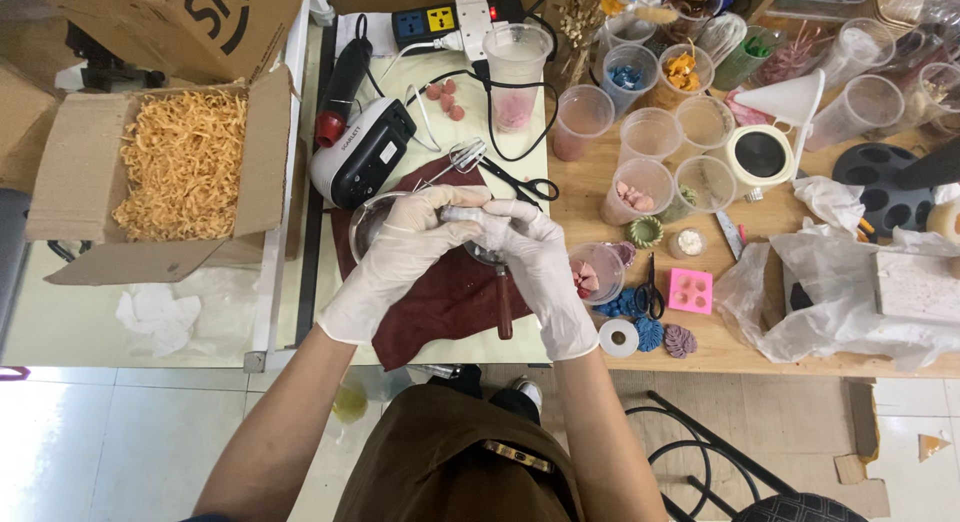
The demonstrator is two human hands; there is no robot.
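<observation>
Small metal pieces [462, 214] sat pinched between both gloved hands above a dark red cloth [440, 302] on the counter [790, 342]. From the left, the left hand [405, 252] was curled closed around one end beside a glass bowl [368, 222], and the right hand [535, 257] gripped the other end over a wooden-handled tool [503, 302]. Further right lay black scissors [650, 294] and a pink mould [690, 290].

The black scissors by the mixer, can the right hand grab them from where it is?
Probably yes. The black scissors lie open on the table just beyond the right hand, nothing covering them, though that hand already grips a small tool.
</observation>
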